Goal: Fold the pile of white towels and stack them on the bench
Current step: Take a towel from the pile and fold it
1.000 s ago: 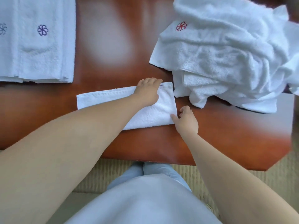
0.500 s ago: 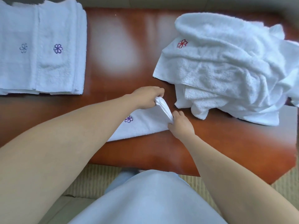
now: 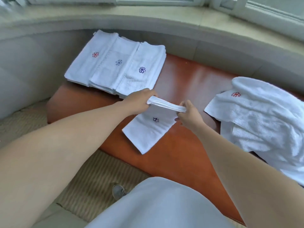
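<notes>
Folded towel (image 3: 152, 129) lifted by top edge, pinched between left hand (image 3: 139, 101) and right hand (image 3: 189, 112); lower end on bench (image 3: 189, 76). Step: carrying to stack (image 3: 118, 66) beyond left hand. Next likely: lay squarely atop.

Curved pale wall (image 3: 41, 51) at far left, stone sill (image 3: 148, 15) along the far side, white window frames (image 3: 246, 7) above, daylight from far right, striped beige carpet (image 3: 92, 181) near left, glossy sheen.
</notes>
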Available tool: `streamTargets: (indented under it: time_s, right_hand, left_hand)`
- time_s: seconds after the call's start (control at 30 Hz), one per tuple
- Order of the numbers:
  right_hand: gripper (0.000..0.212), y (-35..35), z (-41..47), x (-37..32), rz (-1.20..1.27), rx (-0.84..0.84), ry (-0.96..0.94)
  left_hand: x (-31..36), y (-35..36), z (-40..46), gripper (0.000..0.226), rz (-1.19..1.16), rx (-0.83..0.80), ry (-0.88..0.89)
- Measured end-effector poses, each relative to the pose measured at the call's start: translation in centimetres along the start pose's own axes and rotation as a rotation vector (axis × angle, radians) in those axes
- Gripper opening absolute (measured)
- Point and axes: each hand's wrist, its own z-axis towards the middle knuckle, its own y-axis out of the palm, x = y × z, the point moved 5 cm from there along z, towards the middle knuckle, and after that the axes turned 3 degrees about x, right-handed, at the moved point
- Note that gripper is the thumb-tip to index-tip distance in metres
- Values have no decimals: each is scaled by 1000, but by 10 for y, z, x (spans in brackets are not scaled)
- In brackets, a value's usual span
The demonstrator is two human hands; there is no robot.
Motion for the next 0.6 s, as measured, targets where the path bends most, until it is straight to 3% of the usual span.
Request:
streamTargets:
  time_s: [0.2,0.33,0.6]
  right_hand:
    - [23,80,-38,-134,28,-22,-171]
    - [25,140,-58,-203,9,-40,-198]
    - [26,202,-67,-314,-48,-54,-307]
  left_hand:
    - [-106,-75,-97,36,-69,185,-117]
    - [-168,-114,-156,17,-63,265,-171]
    - [-243,-194,-211,18,-79,437,-254]
